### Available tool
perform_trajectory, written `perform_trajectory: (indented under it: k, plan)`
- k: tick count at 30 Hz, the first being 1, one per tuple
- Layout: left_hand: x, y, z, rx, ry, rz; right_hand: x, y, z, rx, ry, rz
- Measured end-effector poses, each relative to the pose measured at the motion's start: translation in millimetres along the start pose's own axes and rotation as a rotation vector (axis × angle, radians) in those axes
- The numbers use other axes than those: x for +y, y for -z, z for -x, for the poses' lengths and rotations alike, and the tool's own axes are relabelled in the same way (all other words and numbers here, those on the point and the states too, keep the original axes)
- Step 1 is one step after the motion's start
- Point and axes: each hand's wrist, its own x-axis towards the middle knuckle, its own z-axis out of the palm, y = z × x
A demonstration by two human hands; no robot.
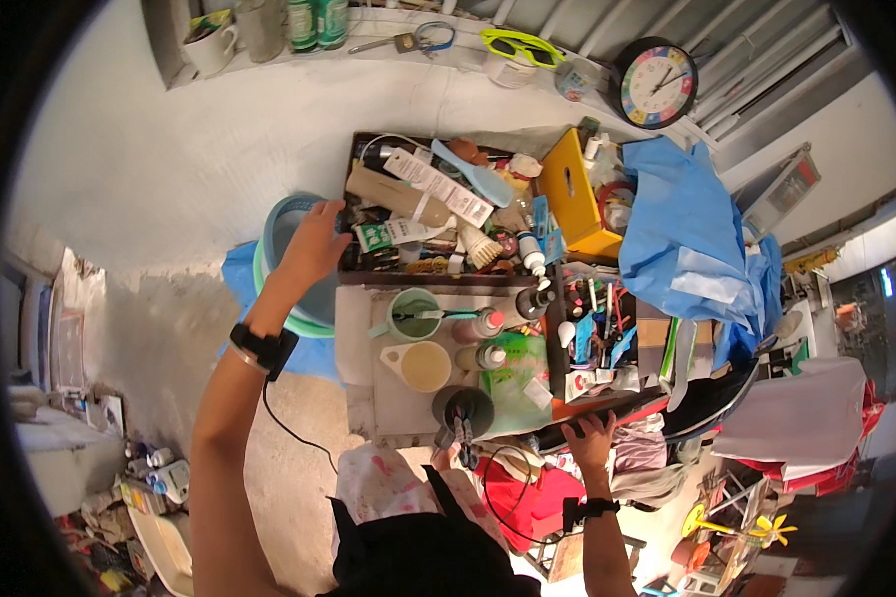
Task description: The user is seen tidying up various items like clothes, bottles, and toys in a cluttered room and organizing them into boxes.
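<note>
My left hand (311, 242) rests its fingers at the left edge of a dark open box (440, 277) full of toiletries, thumb and fingers apart. Inside lie a light blue brush (474, 175), a white printed carton (439, 188), a green-and-white tube (392, 233) and a bristle brush (479, 246). My right hand (591, 440) touches the dark and red rim near the table's front right edge; whether it grips that rim is unclear. Between the hands stand a green cup (414, 315) holding a toothbrush, a cream cup (418, 366), several bottles and a dark mug (463, 412).
Blue and green basins (299, 321) are nested left of the box. A yellow box (576, 201) and blue cloth (683, 224) stand at the back right. A wall clock (655, 82) leans on the ledge. Thin cables hang from both wristbands.
</note>
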Motion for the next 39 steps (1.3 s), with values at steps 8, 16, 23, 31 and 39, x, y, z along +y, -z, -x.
perform_trajectory:
  k: [8, 16, 23, 31, 39]
  plan:
    - [-42.3, -91.4, -100.8, 0.001, -0.019, -0.665, -24.7, 3.5, -5.6, -0.027, -0.139, -0.072]
    - [-47.9, -47.7, -105.8, 0.026, 0.045, -0.156, -19.9, 2.8, -12.6, 0.116, -0.005, -0.066]
    - [-37.8, -8.1, -141.4, 0.218, -0.035, -0.093, -25.6, 1.8, -11.7, 0.112, -0.072, -0.094]
    - [-40.9, -84.5, -146.3, 0.156, 0.181, -0.383, -29.9, 5.3, -14.7, 0.109, -0.034, -0.06]
    - [-10.5, -96.1, -68.0, -0.013, -0.143, -0.319, -29.0, 7.4, -15.9, 0.12, -0.053, -0.072]
